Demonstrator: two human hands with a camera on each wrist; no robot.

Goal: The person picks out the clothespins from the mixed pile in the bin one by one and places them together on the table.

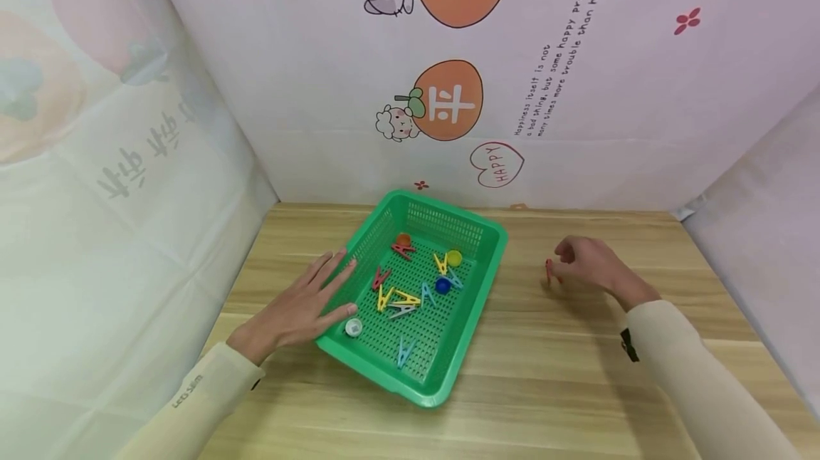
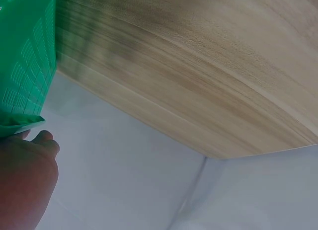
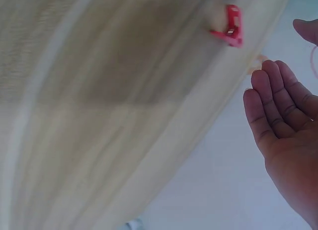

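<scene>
The right hand [image 1: 589, 264] is relaxed, its fingers loosely bent in a gap from the thumb and holding nothing. One red clip [image 3: 235, 27] is near its fingertips, right of the basket; whether it rests on the table [image 1: 525, 382] or sits just above it, I cannot tell. The right wrist view blurs the clip and cuts off the thumb.

The left hand [image 1: 301, 307], fingers spread, rests on the left rim of the one green basket [image 1: 471, 323]; the left wrist view catches only part of each.

Inside lie nine more clips: two red clips [image 1: 381, 277], three yellow clips [image 1: 440, 263], three blue clips [image 1: 405, 353] and one grey clip [image 1: 403, 312], partly covered by a yellow one. Four caps join them: a white cap [image 1: 353, 327], a dark blue cap [image 1: 443, 285], a yellow cap [image 1: 454, 258] and an orange cap [image 1: 403, 238], half hidden by a red clip.
</scene>
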